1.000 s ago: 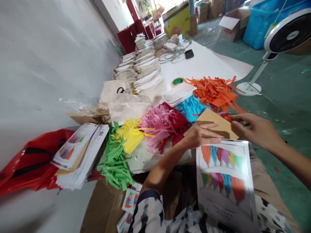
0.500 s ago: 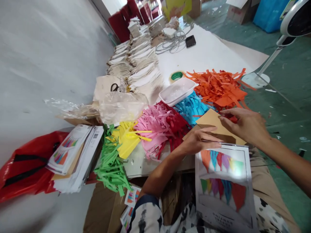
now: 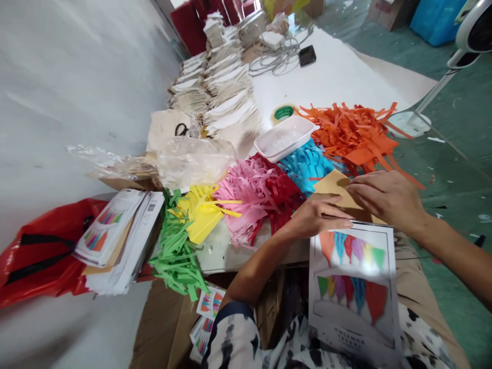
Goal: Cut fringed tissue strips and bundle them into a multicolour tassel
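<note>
A printed bunting pack (image 3: 351, 287) in a clear sleeve lies in my lap, upside down to me, showing rows of coloured tassels. My left hand (image 3: 321, 215) pinches its top edge, thumb along the edge. A plain tan card (image 3: 332, 185) lies just beyond that edge, partly hidden under both hands. Over the card's right part, my right hand (image 3: 388, 200) has its fingers bunched together; what they hold, if anything, is hidden. Fringed paper tassels lie close by: orange (image 3: 357, 138), blue (image 3: 307, 164), red (image 3: 282, 187), pink (image 3: 246, 192), yellow (image 3: 203, 220) and green (image 3: 179, 261).
A white plastic tray (image 3: 286, 138) rests by the blue tassels, near a tape roll (image 3: 283, 114). Stacked paper bundles (image 3: 230, 110) line the wall side. Printed packs (image 3: 119, 236) sit on a red bag (image 3: 46, 251) at left. A white fan (image 3: 471, 38) stands right.
My right hand's fingers have drawn together and come down onto the tan card. The left hand stays at the pack's top edge. The view has shifted slightly.
</note>
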`<action>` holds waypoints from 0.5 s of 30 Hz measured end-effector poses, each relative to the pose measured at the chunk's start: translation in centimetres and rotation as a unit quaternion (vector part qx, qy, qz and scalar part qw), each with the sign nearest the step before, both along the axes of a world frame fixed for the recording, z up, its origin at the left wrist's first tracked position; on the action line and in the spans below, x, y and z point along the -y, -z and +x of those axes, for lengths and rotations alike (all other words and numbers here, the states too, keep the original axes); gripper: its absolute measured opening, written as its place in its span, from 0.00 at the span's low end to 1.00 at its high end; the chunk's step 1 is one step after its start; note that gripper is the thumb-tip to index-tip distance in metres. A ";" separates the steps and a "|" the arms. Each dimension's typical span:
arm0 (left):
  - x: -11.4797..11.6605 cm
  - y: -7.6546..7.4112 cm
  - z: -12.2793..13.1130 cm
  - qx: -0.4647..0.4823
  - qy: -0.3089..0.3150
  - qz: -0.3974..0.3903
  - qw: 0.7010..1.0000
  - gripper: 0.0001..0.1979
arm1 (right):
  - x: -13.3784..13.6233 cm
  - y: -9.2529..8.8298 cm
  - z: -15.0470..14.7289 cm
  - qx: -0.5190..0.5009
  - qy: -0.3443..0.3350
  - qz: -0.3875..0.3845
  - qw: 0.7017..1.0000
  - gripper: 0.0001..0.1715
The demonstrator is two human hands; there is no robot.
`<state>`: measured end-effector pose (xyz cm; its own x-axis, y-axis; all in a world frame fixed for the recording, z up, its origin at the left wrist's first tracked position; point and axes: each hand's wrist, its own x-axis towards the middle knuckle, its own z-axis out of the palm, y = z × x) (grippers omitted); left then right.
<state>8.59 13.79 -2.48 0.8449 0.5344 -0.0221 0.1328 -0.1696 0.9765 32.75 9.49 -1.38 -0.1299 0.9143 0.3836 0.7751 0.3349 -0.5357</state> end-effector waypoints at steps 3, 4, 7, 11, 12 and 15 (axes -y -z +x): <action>-0.1 0.2 0.1 -0.002 0.008 0.008 1.000 0.13 | 0.7 -0.6 0.4 -0.094 0.026 0.031 0.995 0.09; -0.1 0.2 0.1 -0.003 0.000 0.006 1.000 0.13 | 1.0 -1.0 0.4 -0.134 0.045 0.045 0.989 0.09; 0.2 -0.4 0.2 0.008 -0.031 -0.005 0.999 0.14 | 2.4 -2.9 0.5 -0.304 0.098 0.073 0.945 0.06; 1.8 -2.3 -0.2 0.026 -0.034 -0.056 0.998 0.23 | 6.6 -6.0 -0.1 -0.413 0.113 0.028 0.903 0.06; 2.4 -2.8 -0.4 0.025 -0.032 -0.070 0.997 0.25 | 8.0 -6.5 -0.4 -0.404 0.107 0.011 0.908 0.05; 4.8 -3.6 -0.7 0.035 -0.026 -0.091 0.995 0.27 | 11.9 -7.0 -1.4 -0.371 0.079 -0.016 0.925 0.09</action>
<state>7.88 9.00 1.14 0.8188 0.5704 -0.0648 0.0683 0.0154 0.9975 31.30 -2.44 5.60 0.2939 0.9122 0.2856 0.2272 0.2236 -0.9478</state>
